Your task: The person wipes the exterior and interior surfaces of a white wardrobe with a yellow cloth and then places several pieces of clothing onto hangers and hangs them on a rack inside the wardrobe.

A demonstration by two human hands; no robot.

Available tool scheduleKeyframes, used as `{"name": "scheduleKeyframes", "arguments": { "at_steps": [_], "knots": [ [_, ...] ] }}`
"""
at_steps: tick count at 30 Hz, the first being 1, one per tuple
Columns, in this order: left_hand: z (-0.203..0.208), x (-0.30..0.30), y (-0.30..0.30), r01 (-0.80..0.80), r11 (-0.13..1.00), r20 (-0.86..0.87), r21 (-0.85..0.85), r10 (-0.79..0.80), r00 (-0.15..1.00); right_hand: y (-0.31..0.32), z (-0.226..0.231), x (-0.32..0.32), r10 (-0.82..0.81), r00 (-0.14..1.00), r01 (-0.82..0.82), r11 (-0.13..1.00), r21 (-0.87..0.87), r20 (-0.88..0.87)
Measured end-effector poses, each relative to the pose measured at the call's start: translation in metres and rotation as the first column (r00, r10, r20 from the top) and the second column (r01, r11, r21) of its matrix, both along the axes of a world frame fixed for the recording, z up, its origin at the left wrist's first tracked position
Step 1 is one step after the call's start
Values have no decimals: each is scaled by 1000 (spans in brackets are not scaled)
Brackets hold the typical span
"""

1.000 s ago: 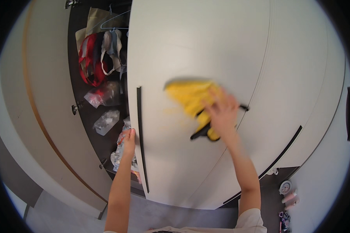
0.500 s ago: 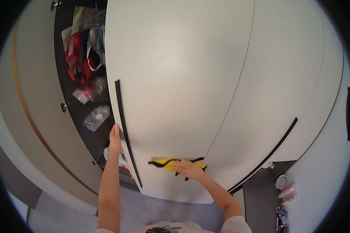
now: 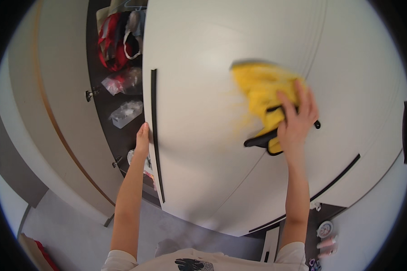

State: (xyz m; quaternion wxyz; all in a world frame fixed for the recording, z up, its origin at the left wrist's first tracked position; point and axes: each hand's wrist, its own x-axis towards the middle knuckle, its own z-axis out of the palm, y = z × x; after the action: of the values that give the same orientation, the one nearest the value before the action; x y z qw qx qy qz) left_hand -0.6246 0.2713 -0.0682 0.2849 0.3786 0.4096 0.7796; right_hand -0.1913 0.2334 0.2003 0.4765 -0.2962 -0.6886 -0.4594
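A yellow cloth with black edging (image 3: 262, 88) is spread and partly bunched on the white wardrobe door (image 3: 199, 122), its upper part smeared by motion. My right hand (image 3: 298, 119) has hold of it near its right side, fingers bent over the fabric. Over at the door's left edge, my left hand (image 3: 142, 137) grips the panel beside the long black handle (image 3: 155, 131). Part of that hand's grip is hidden behind the edge.
Left of the door, an open compartment shows hanging red straps (image 3: 111, 45) and clear plastic bags (image 3: 125, 113). Another door panel with an orange-brown strip (image 3: 54, 117) stands further left. At lower right, a dark shelf carries a round white item (image 3: 324, 229) and pink bottles (image 3: 327, 243).
My right hand has carried the yellow cloth up and to the right across the door, and the cloth has spread wider. My left hand stays on the door edge. The view has shifted.
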Motion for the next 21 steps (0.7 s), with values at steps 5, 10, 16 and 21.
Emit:
{"name": "scheduleKeyframes", "arguments": {
  "at_steps": [5, 10, 16, 21],
  "knots": [
    [-14, -5, 13, -39, 999, 43, 13, 39, 998, 11, 3, -85, -12, 994, 14, 1000, 18, -106],
    [-48, -43, 17, -130, 991, -232, 16, 130, 964, 29, -96, -184, -83, 996, 80, 991, 112, 27],
    [-3, -21, -18, 107, 993, -127, -57, -114, 985, 27, -324, -232, -102, 867, 115, 993, 3, 488],
    [8, -28, -25, 238, 957, -162, -166, -265, 951, 8, -456, -211, 357, 612, 107, 847, -521, 705]
  ]
}}
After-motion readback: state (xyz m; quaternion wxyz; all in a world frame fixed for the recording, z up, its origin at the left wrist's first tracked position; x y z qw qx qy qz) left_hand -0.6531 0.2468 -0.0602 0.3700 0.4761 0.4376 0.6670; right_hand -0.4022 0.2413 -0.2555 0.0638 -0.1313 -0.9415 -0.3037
